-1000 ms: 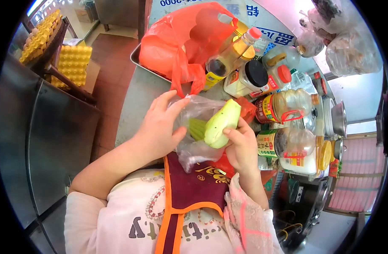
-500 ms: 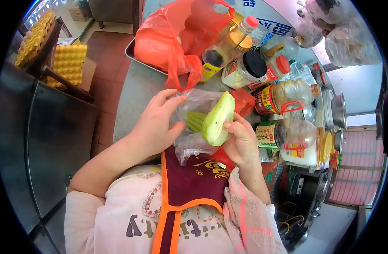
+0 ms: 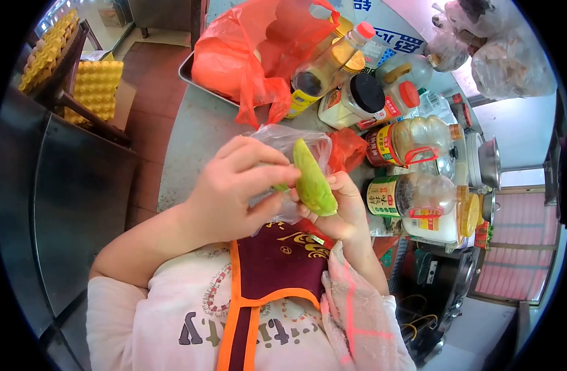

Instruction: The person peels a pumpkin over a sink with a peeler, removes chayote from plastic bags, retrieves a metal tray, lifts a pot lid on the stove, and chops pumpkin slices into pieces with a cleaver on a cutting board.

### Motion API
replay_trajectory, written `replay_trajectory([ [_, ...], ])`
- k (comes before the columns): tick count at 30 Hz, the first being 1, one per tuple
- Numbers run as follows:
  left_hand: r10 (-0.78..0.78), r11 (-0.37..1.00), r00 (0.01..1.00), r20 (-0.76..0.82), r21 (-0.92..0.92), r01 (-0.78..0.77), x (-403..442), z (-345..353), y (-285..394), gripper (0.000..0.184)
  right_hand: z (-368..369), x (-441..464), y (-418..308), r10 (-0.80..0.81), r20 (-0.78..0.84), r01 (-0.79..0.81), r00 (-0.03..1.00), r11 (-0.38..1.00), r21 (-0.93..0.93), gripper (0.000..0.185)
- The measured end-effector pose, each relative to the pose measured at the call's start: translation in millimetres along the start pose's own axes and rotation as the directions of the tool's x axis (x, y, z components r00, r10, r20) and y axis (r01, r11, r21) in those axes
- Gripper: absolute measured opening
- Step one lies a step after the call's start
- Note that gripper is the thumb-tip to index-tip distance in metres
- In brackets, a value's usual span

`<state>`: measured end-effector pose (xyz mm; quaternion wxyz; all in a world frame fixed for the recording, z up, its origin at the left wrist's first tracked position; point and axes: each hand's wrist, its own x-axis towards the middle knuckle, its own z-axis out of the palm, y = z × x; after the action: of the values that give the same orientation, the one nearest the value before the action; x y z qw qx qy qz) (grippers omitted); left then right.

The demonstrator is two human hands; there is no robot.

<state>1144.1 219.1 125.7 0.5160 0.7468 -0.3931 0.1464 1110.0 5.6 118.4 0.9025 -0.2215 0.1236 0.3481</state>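
A pale green piece of vegetable (image 3: 314, 180) is between my hands, above a clear plastic bag (image 3: 305, 139) on the grey table. My right hand (image 3: 343, 207) grips its lower right side with thumb and fingers. My left hand (image 3: 243, 185) has its fingers drawn together at the vegetable's left side, with the fingertips at its edge. A bit of green shows by those fingertips; most of what lies in the bag is hidden behind my left hand.
A red bag (image 3: 234, 62) rests on a metal tray (image 3: 186, 69) at the table's far left. Sauce bottles (image 3: 413, 141) and a black-lidded jar (image 3: 351, 102) stand along the right. Yellow egg trays (image 3: 95, 89) are at the far left.
My left hand has moved right from the bag to the vegetable, its fingers closing in. The vegetable has been turned, so its green outer side shows.
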Motion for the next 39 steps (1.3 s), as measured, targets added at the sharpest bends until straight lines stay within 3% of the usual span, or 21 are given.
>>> replay_trajectory([
  [9,0.058,0.997,0.998,0.008,-0.042,-0.058,-0.9,4.5,-0.7,0.035,-3.0,5.4,1.4,0.033,0.028,-0.033,0.999,0.999,-0.005,0.051],
  [18,-0.019,0.997,0.999,0.043,-0.072,0.022,-4.9,5.1,-3.8,0.037,1.3,4.5,2.3,-0.040,-0.164,0.040,0.986,0.999,-0.003,0.039],
  [21,-0.055,0.996,0.997,0.045,-0.072,0.059,-5.4,6.5,-4.2,0.036,-2.2,5.9,2.2,-0.067,-0.157,0.062,0.985,0.997,-0.037,0.038],
  [33,-0.111,0.991,0.991,0.074,-0.073,0.116,-8.2,7.1,-10.7,0.033,3.9,5.5,4.0,-0.220,-0.289,0.182,0.932,0.971,-0.155,0.035],
  [39,-0.126,0.989,0.990,0.066,-0.069,0.131,-9.3,9.8,-16.8,0.031,10.9,4.5,1.0,-0.344,-0.259,0.266,0.902,0.919,-0.292,0.036],
])
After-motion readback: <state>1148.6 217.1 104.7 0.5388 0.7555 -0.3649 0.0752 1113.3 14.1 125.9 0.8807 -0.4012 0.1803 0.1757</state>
